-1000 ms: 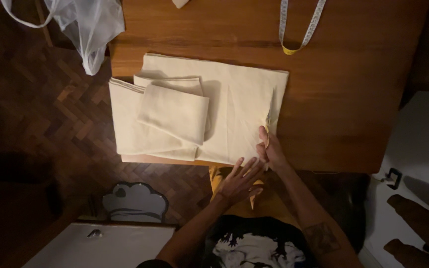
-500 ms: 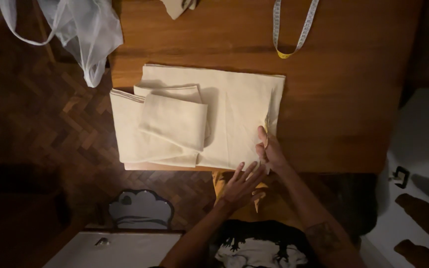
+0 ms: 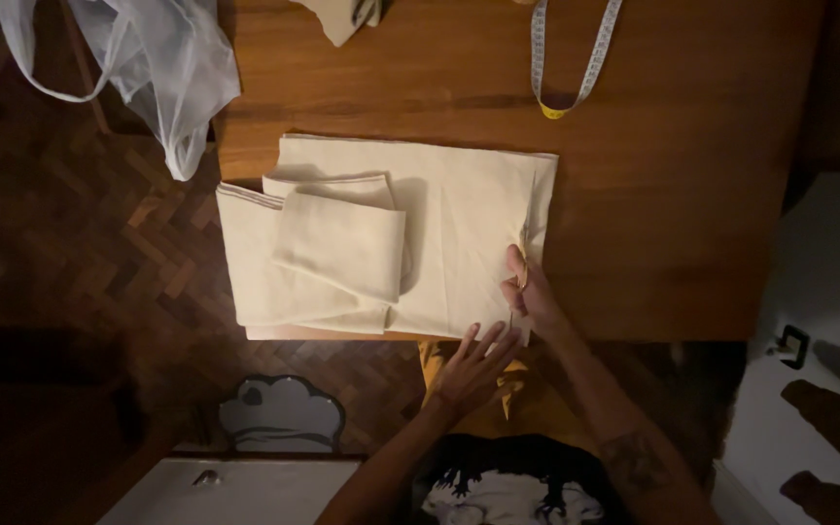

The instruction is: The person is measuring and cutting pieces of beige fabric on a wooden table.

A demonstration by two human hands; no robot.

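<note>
**Cream cloth on the table, both hands at its near right corner**

So there's a big piece of cream cloth [image 3: 459, 224] spread on a wooden table [image 3: 673, 194], with its left part hanging a bit over the table's left edge. On top of it, toward the left, sits a smaller folded bundle [image 3: 342, 241] of the same cloth (looks like it's folded over a couple of times).

The right hand [image 3: 529, 292] is on the cloth's right edge near the near corner, fingers pinched on the edge of the cloth. The left hand [image 3: 473, 362] is just beside it at the near edge of the table, fingers spread wide and flat, fingertips touching the cloth's near edge, not gripping anything.

Far side of the table: a measuring tape [image 3: 576, 68] looping down. A clear plastic bag [image 3: 162, 68] hangs off the far left corner.
</note>
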